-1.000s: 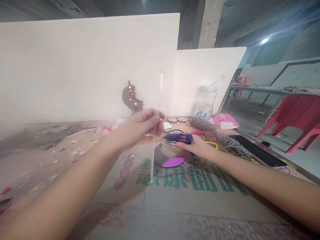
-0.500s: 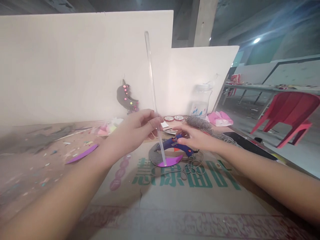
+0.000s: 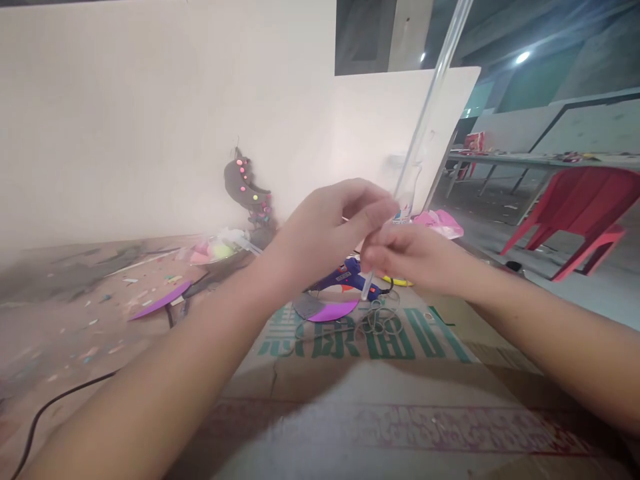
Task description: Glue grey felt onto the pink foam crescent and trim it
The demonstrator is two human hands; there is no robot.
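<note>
A long clear glue stick [image 3: 425,113] slants up to the right, its lower tip just above the cardboard. My right hand [image 3: 410,260] is closed around its lower part. Higher up, the fingers of my left hand [image 3: 340,223] pinch the stick, close against the right hand. Behind and below the hands lies a blue glue gun [image 3: 345,273], partly hidden by them. In front of it a purple and grey crescent [image 3: 333,311] rests on the cardboard. Loose grey yarn [image 3: 383,320] is tangled beside the crescent.
Printed cardboard [image 3: 320,380] covers the table. To the left are a purple piece [image 3: 163,300], scraps and a black cord [image 3: 60,397]. A decorated dark crescent [image 3: 245,183] hangs on the white board [image 3: 165,120]. A red chair [image 3: 575,207] stands at right.
The glue stick has moved right and now leans right, with its lower tip off the crescent. My right hand has closed on it, and my left hand has shifted right and up.
</note>
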